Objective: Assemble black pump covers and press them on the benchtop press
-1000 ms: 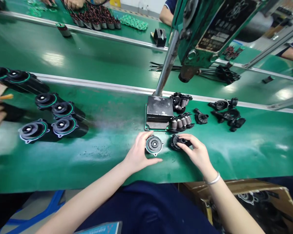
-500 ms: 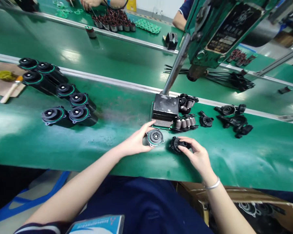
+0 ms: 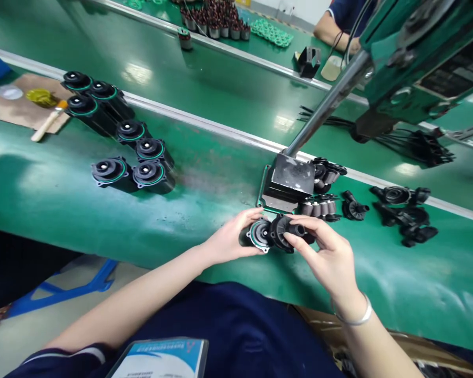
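Note:
My left hand [image 3: 236,236] is closed around a black motor housing [image 3: 259,234] with a green sealing ring and a pale shaft tip at its centre. Between the fingers and thumb of my right hand [image 3: 327,249] is a black pump cover [image 3: 284,232] with a short pipe stub. The cover is right beside the housing's open face and partly overlaps it in view; whether they touch I cannot tell. Just beyond both hands stands the press base with a dark metal block [image 3: 291,176]. Small rotors with grey cylinders [image 3: 319,209] lie to its right.
Several black housings [image 3: 150,173] with green rings stand at the left. A brush [image 3: 49,122] lies on cardboard by yellow grease [image 3: 42,97]. More pump covers [image 3: 408,212] lie at right. The green press head [image 3: 413,79] overhangs the bench. Another person's arm [image 3: 331,32] is across the bench.
My right hand has brought the pump cover left, up close to the motor housing. The housing has turned towards the cover in my left hand. The whole view has shifted and tilted.

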The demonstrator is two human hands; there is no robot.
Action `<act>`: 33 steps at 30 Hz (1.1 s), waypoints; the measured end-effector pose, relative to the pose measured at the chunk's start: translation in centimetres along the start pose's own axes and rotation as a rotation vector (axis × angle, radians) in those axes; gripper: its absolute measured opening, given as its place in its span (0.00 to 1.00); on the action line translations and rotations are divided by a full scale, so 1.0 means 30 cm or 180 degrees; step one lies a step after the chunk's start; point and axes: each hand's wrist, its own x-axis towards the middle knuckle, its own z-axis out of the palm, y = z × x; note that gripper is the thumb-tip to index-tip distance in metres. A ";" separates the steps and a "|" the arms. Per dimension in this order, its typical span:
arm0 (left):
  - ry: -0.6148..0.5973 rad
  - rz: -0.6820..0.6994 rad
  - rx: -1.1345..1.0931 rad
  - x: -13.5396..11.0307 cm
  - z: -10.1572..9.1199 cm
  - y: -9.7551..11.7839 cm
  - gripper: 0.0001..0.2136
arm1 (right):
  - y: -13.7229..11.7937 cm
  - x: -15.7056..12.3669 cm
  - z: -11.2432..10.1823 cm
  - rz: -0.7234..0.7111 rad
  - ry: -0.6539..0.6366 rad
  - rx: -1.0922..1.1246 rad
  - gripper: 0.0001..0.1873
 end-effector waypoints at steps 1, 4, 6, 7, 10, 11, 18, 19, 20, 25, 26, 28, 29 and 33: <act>0.0044 0.0030 0.0056 -0.003 -0.001 0.000 0.38 | -0.011 0.005 0.011 -0.0154 -0.0001 -0.0099 0.12; 0.0134 0.0165 0.0315 -0.009 0.002 0.000 0.32 | -0.031 0.010 0.044 -0.0598 0.0017 -0.0436 0.12; 0.0136 0.0226 0.0445 -0.011 0.003 -0.002 0.32 | -0.040 0.008 0.063 -0.0788 0.0040 -0.0614 0.13; 0.0131 0.0238 0.0508 -0.012 0.004 -0.004 0.32 | -0.044 0.006 0.071 -0.0837 0.0047 -0.0688 0.13; 0.0125 0.0280 0.0628 -0.016 0.005 -0.011 0.32 | -0.056 0.002 0.085 -0.0860 0.0029 -0.0858 0.12; 0.0126 0.0283 0.0640 -0.017 0.005 -0.013 0.32 | -0.059 0.001 0.088 -0.0853 0.0019 -0.0903 0.12; 0.0082 0.0238 0.0671 -0.017 0.003 -0.010 0.32 | -0.065 0.004 0.092 -0.0842 0.0003 -0.0972 0.13; 0.0079 0.0251 0.0674 -0.016 0.002 -0.010 0.32 | -0.064 0.004 0.091 -0.0842 -0.0012 -0.0957 0.14; 0.0082 0.0266 0.0678 -0.016 0.001 -0.009 0.32 | -0.063 0.004 0.090 -0.0844 -0.0033 -0.0942 0.14; 0.0110 0.0305 0.0714 -0.016 0.001 -0.009 0.32 | -0.055 0.003 0.086 -0.0830 -0.0097 -0.0889 0.16; 0.0122 0.0317 0.0716 -0.016 0.002 -0.009 0.32 | -0.055 0.004 0.086 -0.0837 -0.0092 -0.0887 0.16; 0.0132 0.0331 0.0699 -0.016 0.003 -0.009 0.33 | -0.055 0.005 0.087 -0.0848 -0.0068 -0.0898 0.15; 0.0125 0.0317 0.0686 -0.016 0.003 -0.010 0.33 | -0.055 0.006 0.088 -0.0848 -0.0055 -0.0910 0.15; 0.0103 0.0259 0.0676 -0.017 0.002 -0.013 0.32 | -0.057 0.005 0.091 -0.0839 -0.0032 -0.0928 0.14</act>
